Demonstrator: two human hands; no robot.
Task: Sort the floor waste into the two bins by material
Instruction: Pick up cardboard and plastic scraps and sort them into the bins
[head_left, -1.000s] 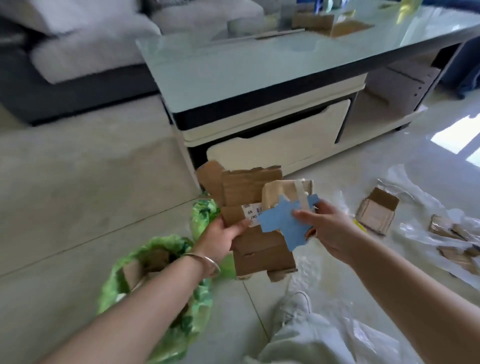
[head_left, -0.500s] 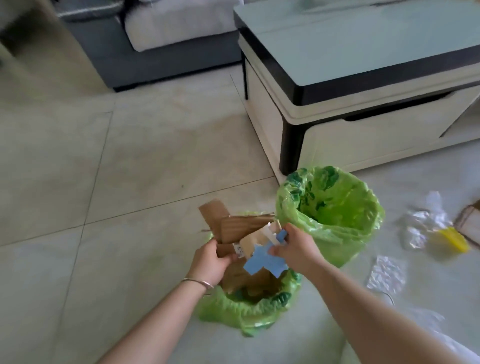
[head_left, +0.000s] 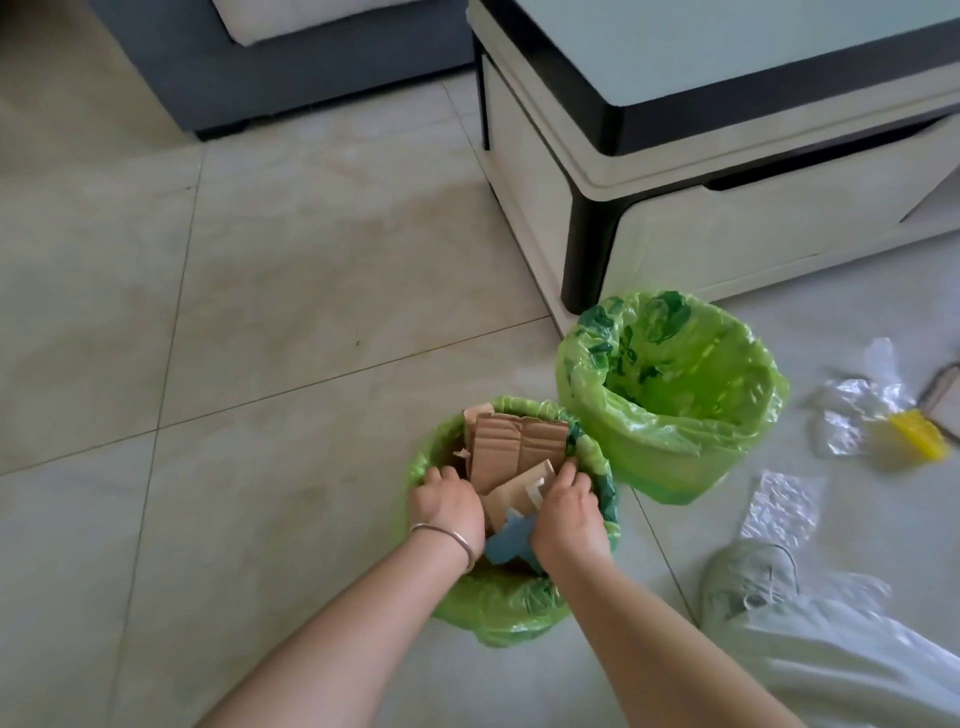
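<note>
A pale tiled floor (head_left: 260, 291) runs to a sofa (head_left: 291, 62) and low table (head_left: 727, 130) at the far side. Two green-lined bins stand side by side, touching. The near bin (head_left: 498, 608) holds cardboard (head_left: 514, 447) and a blue scrap (head_left: 511, 538). Both hands press in: the left hand (head_left: 447, 501) and right hand (head_left: 569, 512) curl on the cardboard. The far bin (head_left: 675, 426) looks empty. Clear plastic (head_left: 779, 506) lies right.
</note>
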